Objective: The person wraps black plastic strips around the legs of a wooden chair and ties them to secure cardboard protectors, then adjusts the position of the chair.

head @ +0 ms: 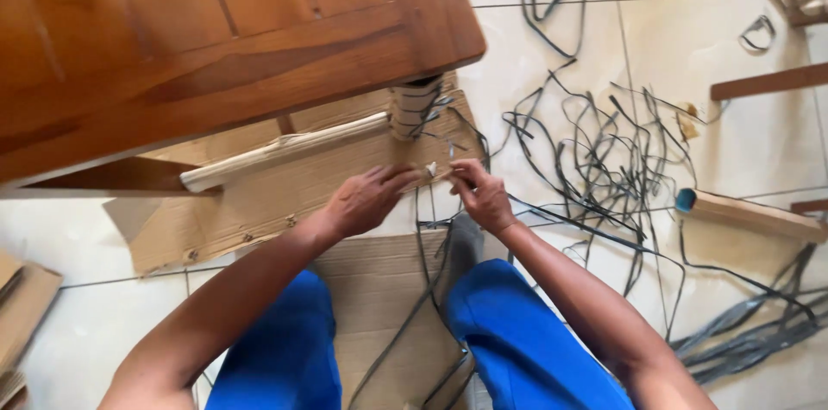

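Here, seen from the head camera, a person in blue trousers is pinching a small pale piece (pixel 430 169) between both hands: the left hand (pixel 366 200) is curling loosely around its end, the right hand (pixel 479 194) is gripping it with closed fingertips. Dark strips (pixel 595 169) are lying tangled just right of the right hand; a wooden table (pixel 216 39) is looming above both, cardboard (pixel 259 194) spreading beneath.

A brown wooden table (pixel 216 39) stands on a pale tiled floor (pixel 759 143).
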